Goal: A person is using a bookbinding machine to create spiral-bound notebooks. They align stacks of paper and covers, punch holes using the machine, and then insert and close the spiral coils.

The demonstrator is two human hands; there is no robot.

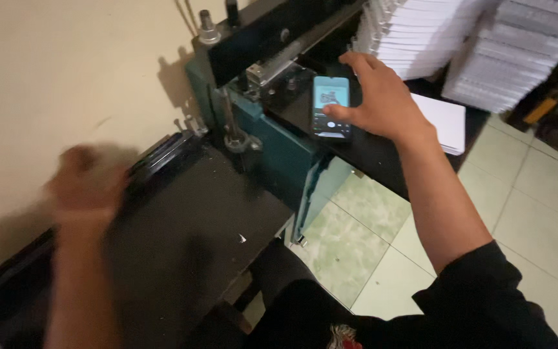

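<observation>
The right hand (372,97) reaches out over a smartphone (330,106) that lies face up, its screen lit, on the dark bed of a teal and black machine (272,139). The thumb touches the lower part of the screen, while the other fingers are spread wide above and beside the phone, so this grip is released and holds nothing. The forearm runs back toward a black sleeve (479,297) at the lower right. The left hand (85,187) is blurred; it is raised over the far edge of a black table (188,245) near the beige wall (66,71), and I cannot tell whether its grip is clenched or released, or whether it holds anything. Just beyond the phone, stacks of white paper (421,32) lean against the machine, with more stacks to the right of them. A flat white sheet stack (444,119) lies on the machine bed just beside the right wrist. Pale green and white floor tiles (356,239) show below, between the table and the arm.
</observation>
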